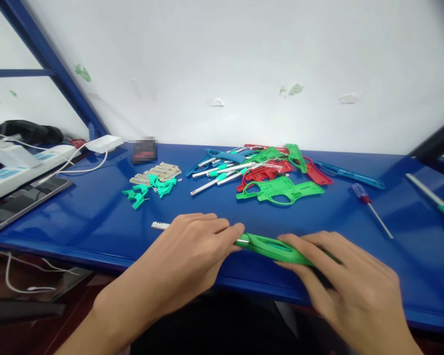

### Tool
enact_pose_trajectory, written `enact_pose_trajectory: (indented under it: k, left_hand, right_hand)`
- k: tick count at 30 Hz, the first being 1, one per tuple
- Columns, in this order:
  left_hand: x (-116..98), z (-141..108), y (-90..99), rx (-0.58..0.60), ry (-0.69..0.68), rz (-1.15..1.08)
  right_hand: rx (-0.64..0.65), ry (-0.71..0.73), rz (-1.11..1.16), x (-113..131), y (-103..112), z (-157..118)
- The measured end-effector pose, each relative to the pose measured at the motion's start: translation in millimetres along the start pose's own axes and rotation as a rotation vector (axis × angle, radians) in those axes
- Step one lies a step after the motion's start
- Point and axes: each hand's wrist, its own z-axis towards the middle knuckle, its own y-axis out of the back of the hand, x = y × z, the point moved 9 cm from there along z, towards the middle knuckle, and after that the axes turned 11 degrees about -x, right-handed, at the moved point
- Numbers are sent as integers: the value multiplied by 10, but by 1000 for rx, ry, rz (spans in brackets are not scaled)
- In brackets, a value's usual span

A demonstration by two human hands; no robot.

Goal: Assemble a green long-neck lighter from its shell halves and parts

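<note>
Two bare hands work at the near edge of a blue desk [96,222]. The left hand [185,251] lies over a metal rod [160,226], whose free end sticks out past the knuckles toward the left edge; its fingers are curled narrow, thumb and forefinger pinching where the rod meets a green plastic shell [274,248]. The right hand [340,281] presses on the shell's other end, fingers laid flat and close together on top of it. Rod and shell are in line and touching; whether the rod is fully seated in the shell cannot be told, since the fingers cover the joint.

As a judgement, one unit is being put together and most of the stock is unassembled. Toward the far edge, at the middle, lies a loose pile of shells [277,172] in green, red and blue, mixed with more metal rods [214,177], none seen joined. Left of the pile sit small teal clips [148,190] and a cluster of small metal pieces [159,172]. A red-handled screwdriver [370,208] rests untouched toward the right edge, well apart from both hands. No finished unit is visible on the desk.

At the far left corner lie a power strip [18,167] and a dark tablet [18,202].
</note>
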Motion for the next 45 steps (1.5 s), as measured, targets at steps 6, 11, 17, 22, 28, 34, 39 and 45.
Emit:
enact_pose_trajectory:
  k: [6, 11, 17, 22, 28, 34, 39, 45]
  left_hand:
    - [-29, 55, -11, 1, -25, 56]
    - [-57, 67, 14, -37, -66, 81]
    - [-72, 71, 44, -53, -76, 84]
    - [-41, 85, 33, -57, -84, 67]
    - [178, 83, 48, -98, -15, -119]
    - [347, 81, 17, -104, 69, -298]
    - [402, 78, -15, -105, 110, -381]
    - [427, 85, -48, -104, 128, -343]
  right_hand:
    - [-17, 1, -6, -1, 14, 0]
    - [-11, -10, -6, -10, 5, 4]
    - [-5, -28, 13, -13, -12, 20]
    - [47, -122, 79, -112, -17, -20]
    - [43, -319, 186, -372, 57, -71]
    - [2, -416, 280, -485, 149, -36]
    - [-8, -443, 366, -473, 187, -51]
    - [-62, -477, 399, -438, 229, -27]
